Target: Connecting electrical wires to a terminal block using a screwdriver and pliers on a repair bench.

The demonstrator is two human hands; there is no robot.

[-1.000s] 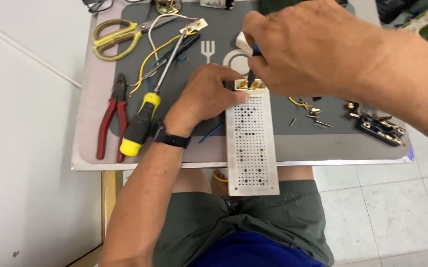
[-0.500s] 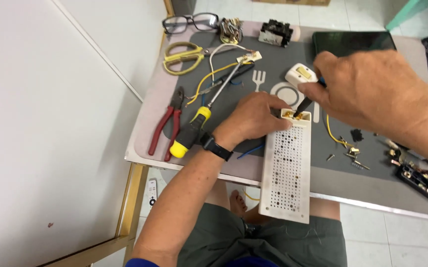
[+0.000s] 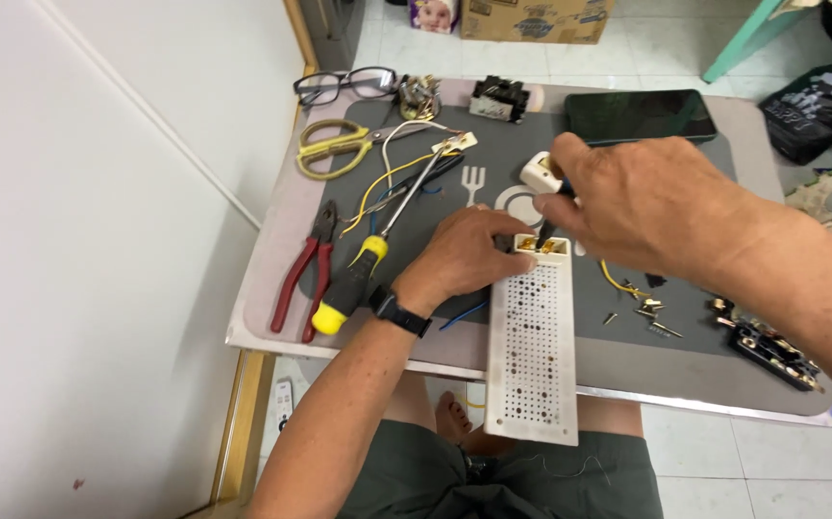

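1. Perforated white panel [image 3: 533, 351] lies at lower centre of the frame, its long axis running toward the viewer; its near end overhangs the front edge of the table [image 3: 262, 288], above the lap.
2. Brass terminals [image 3: 541, 246] sit at the panel's far end, at frame centre.
3. Left hand [image 3: 464, 258] is pressed on the panel's far left corner, fingers curled together to steady it.
4. Right hand [image 3: 646, 207] is closed around a thin dark tool [image 3: 547, 227] whose tip points down at the terminals. The tool is probably a small screwdriver; the hand covers its handle.
5. Change over the last second: both hands and the panel have kept the same hold. Only the camera has pulled back, so the full grey mat [image 3: 502, 154] now shows. The work at the terminals is judged to be continuing without interruption.
6. Edges and room:
   - Left of the left hand: a yellow-handled screwdriver [image 3: 358, 279] and red pliers [image 3: 300, 274], close by.
   - Right of the panel: loose screws [image 3: 651, 317] and a black part [image 3: 771, 351] near the right table edge.
   - Upper frame: scissors [image 3: 334, 144], glasses [image 3: 344, 85], a dark tablet [image 3: 639, 115].
   - Open mat lies just right of the panel.
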